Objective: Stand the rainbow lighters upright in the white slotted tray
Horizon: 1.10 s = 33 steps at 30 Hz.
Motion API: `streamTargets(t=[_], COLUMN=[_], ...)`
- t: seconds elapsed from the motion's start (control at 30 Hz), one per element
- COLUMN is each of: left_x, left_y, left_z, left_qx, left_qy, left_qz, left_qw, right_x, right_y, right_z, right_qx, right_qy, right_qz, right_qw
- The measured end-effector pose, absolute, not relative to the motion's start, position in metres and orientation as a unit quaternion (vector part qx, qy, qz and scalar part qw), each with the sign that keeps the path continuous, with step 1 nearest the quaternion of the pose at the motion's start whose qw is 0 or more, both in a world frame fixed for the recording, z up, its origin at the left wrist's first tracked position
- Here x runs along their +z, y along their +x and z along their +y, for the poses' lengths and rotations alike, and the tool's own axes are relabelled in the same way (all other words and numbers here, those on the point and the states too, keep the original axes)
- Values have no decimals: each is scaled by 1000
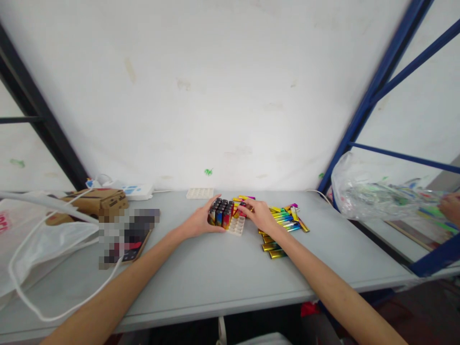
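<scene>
White tray [236, 227] showed unfilled cells; left hand [197, 222] clasped black-topped lighters [219, 215], right hand [259, 214] apparently pinched another lighter [242, 204]; slack left grip could have toppled rows.

We see our bare left forearm [140, 274] slanting in from the lower left, its wrist nearly straight, leading to our bare left grip [199, 222], curved into a C-shaped clasp with digits on the far and near sides. Our bare right forearm [330, 279] slants in from the lower right; our bare right grip [261, 214] is turned inward, back of it uppermost, fingers bent in a pinch.
</scene>
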State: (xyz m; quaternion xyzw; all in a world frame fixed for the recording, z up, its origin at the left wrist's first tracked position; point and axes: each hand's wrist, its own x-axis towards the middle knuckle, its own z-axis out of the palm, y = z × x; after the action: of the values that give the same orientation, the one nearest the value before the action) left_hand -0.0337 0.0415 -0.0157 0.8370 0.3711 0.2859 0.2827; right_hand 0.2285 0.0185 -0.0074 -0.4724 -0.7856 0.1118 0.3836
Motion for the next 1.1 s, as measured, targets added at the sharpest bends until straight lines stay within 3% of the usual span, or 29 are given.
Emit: streamTargets(t=[0.17,0.57,0.8,0.93,1.1], left_x=[-17,-22,-22,-19,-18], left_y=[-33,-35,-35,-35,-35], left_z=[42,45,46,45,45], left_qx=[288,294,290,285,278], left_qy=[837,843,842,840,844], left_qz=[372,364,361,369,366], left_qw=[278,265,277,275,277], right_x=[2,7,2,-13,-34], right_y=[225,217,235,257,270], right_z=[22,24,25,36,56], right_qx=[47,19,71,6,-28], right_qy=[-483,-484,-436,-452,-516], right_qz=[-817,-839,-849,-824,-816], right_qw=[312,250,291,341,260])
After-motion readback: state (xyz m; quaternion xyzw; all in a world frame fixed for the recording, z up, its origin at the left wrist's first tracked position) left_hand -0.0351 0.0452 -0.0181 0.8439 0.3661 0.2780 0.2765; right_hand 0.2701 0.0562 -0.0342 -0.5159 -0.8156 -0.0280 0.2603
